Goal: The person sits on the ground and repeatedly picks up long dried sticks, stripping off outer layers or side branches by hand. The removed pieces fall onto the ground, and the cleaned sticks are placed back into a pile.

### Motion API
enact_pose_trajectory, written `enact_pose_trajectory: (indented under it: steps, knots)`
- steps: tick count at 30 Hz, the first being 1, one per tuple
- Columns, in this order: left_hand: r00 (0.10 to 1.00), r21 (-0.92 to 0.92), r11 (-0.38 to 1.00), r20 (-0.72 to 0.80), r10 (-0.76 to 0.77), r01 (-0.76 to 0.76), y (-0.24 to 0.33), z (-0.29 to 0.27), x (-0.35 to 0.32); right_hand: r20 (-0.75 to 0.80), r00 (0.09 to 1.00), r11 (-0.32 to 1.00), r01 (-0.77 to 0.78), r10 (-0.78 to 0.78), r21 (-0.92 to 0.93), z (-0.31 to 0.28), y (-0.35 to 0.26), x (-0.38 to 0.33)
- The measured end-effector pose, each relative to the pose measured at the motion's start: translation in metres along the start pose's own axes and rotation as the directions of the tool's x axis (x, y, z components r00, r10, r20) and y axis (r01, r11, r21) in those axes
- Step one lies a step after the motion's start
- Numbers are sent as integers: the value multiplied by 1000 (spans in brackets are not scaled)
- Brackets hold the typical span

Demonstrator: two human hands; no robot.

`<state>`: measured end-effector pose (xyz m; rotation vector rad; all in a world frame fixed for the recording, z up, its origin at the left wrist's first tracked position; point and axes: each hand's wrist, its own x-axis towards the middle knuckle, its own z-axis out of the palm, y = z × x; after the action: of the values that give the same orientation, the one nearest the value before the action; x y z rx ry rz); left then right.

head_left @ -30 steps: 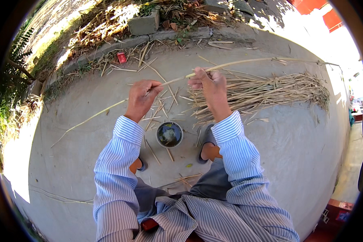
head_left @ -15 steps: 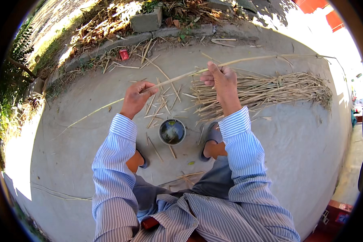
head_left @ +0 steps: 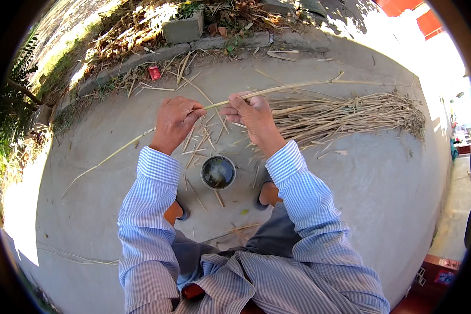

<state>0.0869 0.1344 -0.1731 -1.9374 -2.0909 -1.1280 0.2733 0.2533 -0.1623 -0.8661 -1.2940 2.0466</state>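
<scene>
A long, thin, pale stalk (head_left: 293, 85) stretches across the view between both hands. My left hand (head_left: 176, 123) is closed round it, and its thin end trails down to the left. Close beside it, my right hand (head_left: 252, 118) pinches the same stalk between thumb and fingers, with the longer part running off to the right. Under my right forearm and beyond lies a heap of dry stalks (head_left: 345, 116) on the concrete. A round pot of dark liquid (head_left: 218, 172) stands between my feet.
Short cut stalk pieces (head_left: 196, 194) are scattered on the concrete floor (head_left: 104, 209). A low kerb (head_left: 230, 43) with a concrete block (head_left: 183, 29) and dry leaf litter runs along the far side. A red packet (head_left: 154, 73) lies near the kerb.
My right hand has moved left and slightly down along the stalk, close to my left hand. The stalk's right end has dropped a little.
</scene>
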Motion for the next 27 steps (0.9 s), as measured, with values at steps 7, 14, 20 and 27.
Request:
enact_pose_trajectory:
  steps: [7,14,20,27]
  knots:
    - [967,203,969,181,-178,141,-48,-44,-26,-247,966,997,71,-73,-14,-47,-25,17]
    - [963,-241,943,198,-186,231,7,-14,-10,-40,999,999,10,-8,46,-11,-7,1]
    - [910,-286,879,283,-303,382,6,-19,-7,3,999,998,34,-34,-46,-27,-19,7]
    - [927,-378,848,211,-311,371,24,16,-10,0,998,993,61,-61,-98,-9,-13,2]
